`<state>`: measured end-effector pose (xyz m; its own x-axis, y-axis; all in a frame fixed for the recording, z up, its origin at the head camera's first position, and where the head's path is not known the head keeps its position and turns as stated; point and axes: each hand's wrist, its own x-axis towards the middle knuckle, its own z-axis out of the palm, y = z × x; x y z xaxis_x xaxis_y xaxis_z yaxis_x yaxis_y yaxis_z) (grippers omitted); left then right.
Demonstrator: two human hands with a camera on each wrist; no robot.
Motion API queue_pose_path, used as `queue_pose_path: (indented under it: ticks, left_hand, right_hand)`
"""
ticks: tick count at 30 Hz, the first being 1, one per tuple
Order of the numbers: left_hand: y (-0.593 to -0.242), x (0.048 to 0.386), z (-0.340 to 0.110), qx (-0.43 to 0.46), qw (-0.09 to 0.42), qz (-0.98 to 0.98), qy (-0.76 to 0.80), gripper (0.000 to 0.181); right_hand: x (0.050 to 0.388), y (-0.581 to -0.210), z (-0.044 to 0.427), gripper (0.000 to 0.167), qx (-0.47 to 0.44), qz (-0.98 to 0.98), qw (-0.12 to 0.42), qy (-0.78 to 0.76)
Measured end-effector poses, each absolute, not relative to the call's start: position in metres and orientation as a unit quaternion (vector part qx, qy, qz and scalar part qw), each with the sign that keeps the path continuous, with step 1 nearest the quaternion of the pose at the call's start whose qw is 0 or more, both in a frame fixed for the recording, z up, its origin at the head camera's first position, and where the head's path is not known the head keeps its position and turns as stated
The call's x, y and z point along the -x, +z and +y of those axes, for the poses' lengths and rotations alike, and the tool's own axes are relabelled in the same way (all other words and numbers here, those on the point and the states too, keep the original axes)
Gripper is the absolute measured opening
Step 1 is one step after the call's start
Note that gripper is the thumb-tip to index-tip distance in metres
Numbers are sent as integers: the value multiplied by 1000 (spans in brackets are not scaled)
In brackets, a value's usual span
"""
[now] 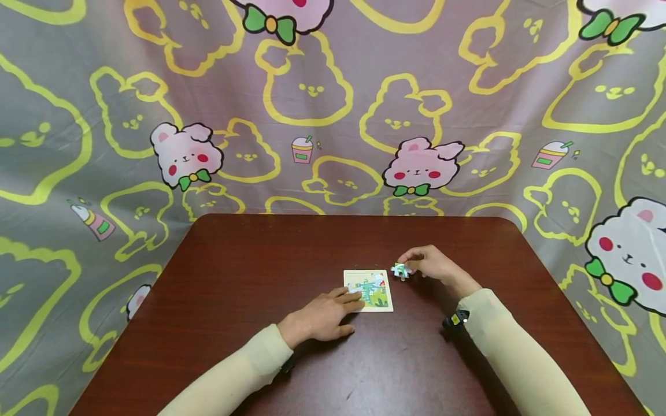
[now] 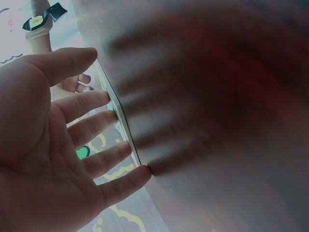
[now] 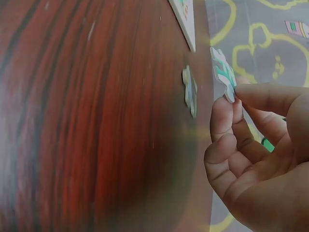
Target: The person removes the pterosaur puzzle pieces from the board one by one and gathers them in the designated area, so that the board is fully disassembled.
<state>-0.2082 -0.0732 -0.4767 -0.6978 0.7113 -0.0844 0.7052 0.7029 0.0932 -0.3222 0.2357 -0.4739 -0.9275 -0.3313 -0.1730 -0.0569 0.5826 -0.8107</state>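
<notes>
A small jigsaw puzzle (image 1: 377,296) in a pale frame, with a green and blue picture, lies flat on the table. My left hand (image 1: 324,315) rests on its left side, fingers spread and nearly straight; in the left wrist view the fingertips touch the frame's edge (image 2: 126,121). Right of the puzzle, my right hand (image 1: 436,266) pinches a white and green jigsaw piece (image 3: 223,75) between thumb and fingers, tilted above the tabletop. Beneath it another jigsaw piece (image 3: 189,92) lies on the wood. From the head view the two pieces overlap.
The dark red-brown wooden table (image 1: 250,260) has rounded far corners. A grey curtain (image 1: 333,138) with yellow outlines and cartoon bears hangs behind it and along both sides. A black strap device (image 1: 456,319) sits at the right wrist.
</notes>
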Motion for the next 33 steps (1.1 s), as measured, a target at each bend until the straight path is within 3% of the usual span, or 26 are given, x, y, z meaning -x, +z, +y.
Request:
queue_pose_path:
  ticks: [20,33]
  left_hand:
    - [-478,208,-73,-380,62,923,22,57]
    - [-476,208,-69,-385,59,921,24,58]
  right_hand:
    - [325,-482,274,19,103,888,146,-424]
    - [325,-485,279,17,113,904,112,-396]
